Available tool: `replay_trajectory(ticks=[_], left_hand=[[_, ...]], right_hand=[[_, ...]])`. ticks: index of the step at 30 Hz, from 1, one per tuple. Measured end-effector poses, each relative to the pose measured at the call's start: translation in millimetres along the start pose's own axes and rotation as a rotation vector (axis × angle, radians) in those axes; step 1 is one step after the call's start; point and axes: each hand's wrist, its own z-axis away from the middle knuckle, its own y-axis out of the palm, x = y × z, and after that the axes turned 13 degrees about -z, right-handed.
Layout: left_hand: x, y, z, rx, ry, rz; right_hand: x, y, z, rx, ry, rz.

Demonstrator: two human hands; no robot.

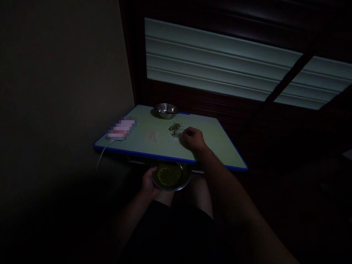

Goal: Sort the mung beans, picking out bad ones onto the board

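Observation:
My left hand (150,183) grips the left rim of a shallow metal bowl (186,180) over my lap, just below the table's near edge. Small green beans (168,174), seemingly mung beans, fill much of the bowl. Over the small table (209,143), the fingers of my right hand (194,138) are pinched together. They appear to hold a thin, see-through piece (179,132), whose kind is too dim to tell. Its far end reaches a scattered pile of greenish-brown beans or bits (175,128) on the tabletop.
A second metal bowl (166,111) stands at the table's back edge. To the left lies a blurred pink-and-white object (121,129) with a white cable (102,156) hanging off the edge. A pale patch (152,136) marks the tabletop. Behind is a dark slatted door (209,58).

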Motion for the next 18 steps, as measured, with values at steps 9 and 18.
replay_trajectory(ticks=[9,18], left_hand=[[-1.2,1.8,1.8,0.010,-0.010,0.001],[-0.3,-0.1,-0.2,0.026,0.004,0.011]], right_hand=[[1.0,0.2,0.7,-0.010,0.007,0.039],[0.2,0.1,-0.4,-0.028,0.012,0.038]])
